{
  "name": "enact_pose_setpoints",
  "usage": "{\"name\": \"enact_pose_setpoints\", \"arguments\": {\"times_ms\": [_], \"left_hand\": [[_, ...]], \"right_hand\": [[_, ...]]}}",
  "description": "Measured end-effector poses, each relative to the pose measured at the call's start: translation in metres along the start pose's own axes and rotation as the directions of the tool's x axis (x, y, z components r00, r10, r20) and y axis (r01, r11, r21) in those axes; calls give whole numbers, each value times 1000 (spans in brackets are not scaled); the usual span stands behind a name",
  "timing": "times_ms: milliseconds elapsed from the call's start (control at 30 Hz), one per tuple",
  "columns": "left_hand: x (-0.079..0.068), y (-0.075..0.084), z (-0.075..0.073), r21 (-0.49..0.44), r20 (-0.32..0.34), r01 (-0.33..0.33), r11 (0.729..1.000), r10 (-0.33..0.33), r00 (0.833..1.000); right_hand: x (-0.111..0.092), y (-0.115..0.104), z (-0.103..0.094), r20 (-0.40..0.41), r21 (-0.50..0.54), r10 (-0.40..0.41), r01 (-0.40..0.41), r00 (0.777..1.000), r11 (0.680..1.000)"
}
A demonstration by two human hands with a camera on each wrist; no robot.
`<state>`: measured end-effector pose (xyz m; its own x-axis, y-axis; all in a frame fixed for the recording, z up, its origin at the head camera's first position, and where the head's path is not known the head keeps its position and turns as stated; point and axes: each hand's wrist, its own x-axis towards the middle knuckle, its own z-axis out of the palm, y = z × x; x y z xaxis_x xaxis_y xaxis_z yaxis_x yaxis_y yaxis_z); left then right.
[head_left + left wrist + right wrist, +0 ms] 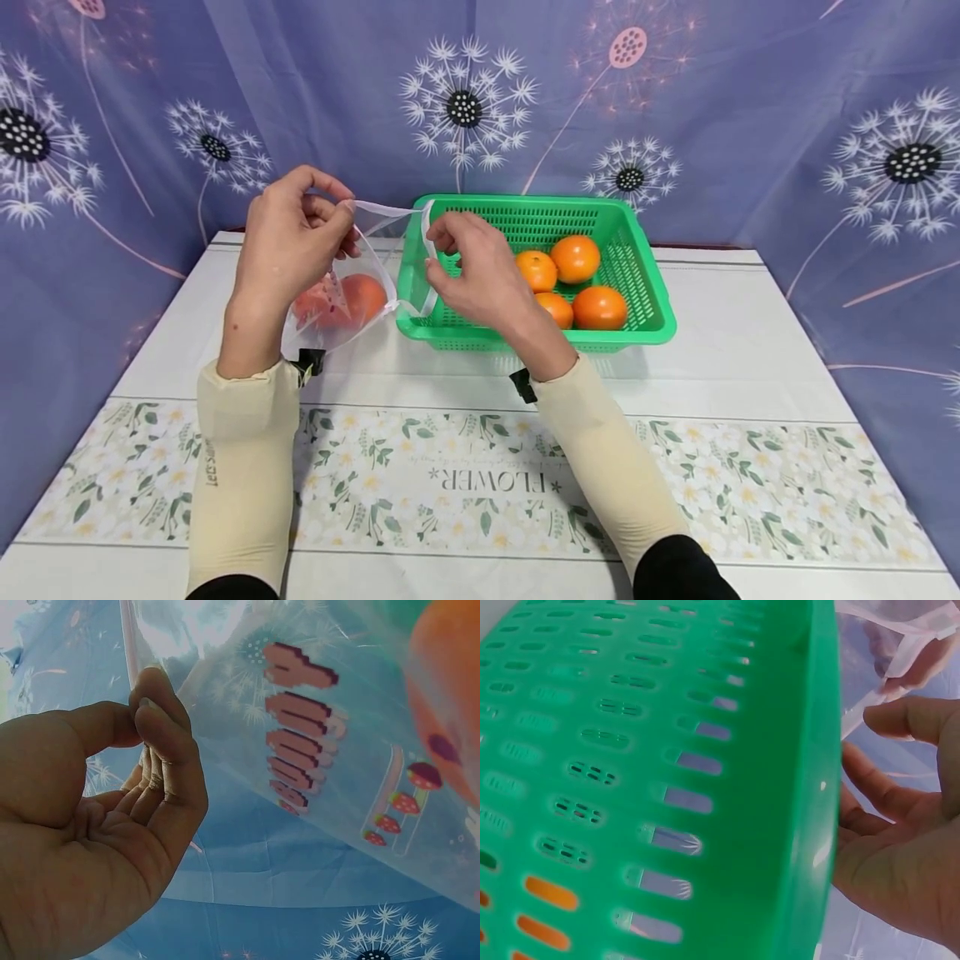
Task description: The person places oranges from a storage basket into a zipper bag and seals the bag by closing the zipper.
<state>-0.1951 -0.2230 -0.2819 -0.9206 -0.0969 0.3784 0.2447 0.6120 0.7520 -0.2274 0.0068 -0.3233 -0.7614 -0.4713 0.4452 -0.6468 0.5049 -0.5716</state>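
Note:
A clear drawstring-style bag (341, 325) with a white rim holds orange fruit (363, 298) at the left of the table. Its "BUNNY" lettering (300, 727) and strawberry prints show in the left wrist view. My left hand (288, 233) pinches the bag's rim between thumb and finger, holding it up. Close to the opposite side of the rim is my right hand (483, 271), over the left end of a green basket (648, 275). In the right wrist view, its thumb and fingers stand apart beside the basket wall; whether they touch the rim is unclear.
Several oranges (576, 258) lie in the right part of the basket. A white tablecloth (720, 350) with a floral band covers the table. Behind it hangs a purple curtain (337, 100) with dandelion prints.

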Motion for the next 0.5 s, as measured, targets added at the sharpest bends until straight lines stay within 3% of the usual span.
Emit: {"name": "enact_pose_setpoints", "arguments": {"times_ms": [233,500], "left_hand": [[1,0,-1,-4,-32,12,1000,-12,999],[2,0,0,-36,-31,27,999,-29,999]], "right_hand": [[0,1,-6,53,-24,18,-17,998,1000],[0,5,-13,55,-32,30,-28,998,999]]}}
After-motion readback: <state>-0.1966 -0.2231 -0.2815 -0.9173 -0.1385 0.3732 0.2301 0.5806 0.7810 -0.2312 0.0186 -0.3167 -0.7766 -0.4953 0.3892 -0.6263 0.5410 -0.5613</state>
